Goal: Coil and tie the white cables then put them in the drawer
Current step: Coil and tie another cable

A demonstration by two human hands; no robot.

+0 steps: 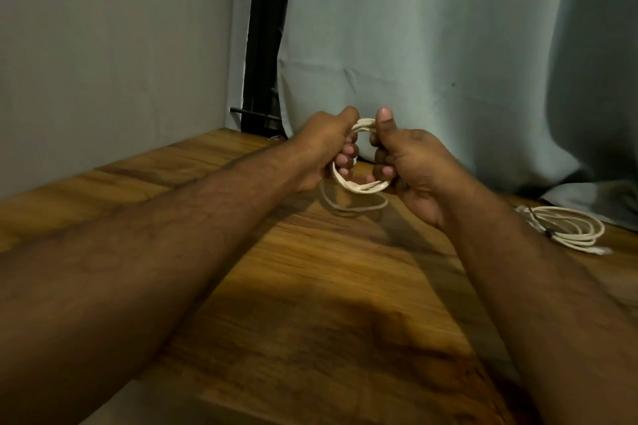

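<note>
Head view, both hands raised above the brown wood-grain bench (310, 286). The left hand (324, 152) and right hand (411, 166) face each other, each with its grip closed around one side of a small round coil of white cable (359, 185); the fingers curl through the loop and both thumbs press on its upper arc. A loose turn of the same cable hangs blurred just below the coil, close above the bench. A second white cable, already coiled and bound with a dark tie (569, 228), lies on the bench to the right of the held coil, well apart from it and near the pale grey-green curtain (448, 45) that hangs behind. To the left of the coil stands a plain grey wall (103, 62). No drawer is in view.

Step in hand, as judged: coiling, near its end, with the tie not yet applied to the held coil. The next move calls for gathering the hanging turn into the loop, then keeping one grip firm on the bundle so the turns do not spring apart while the other secures it.
</note>
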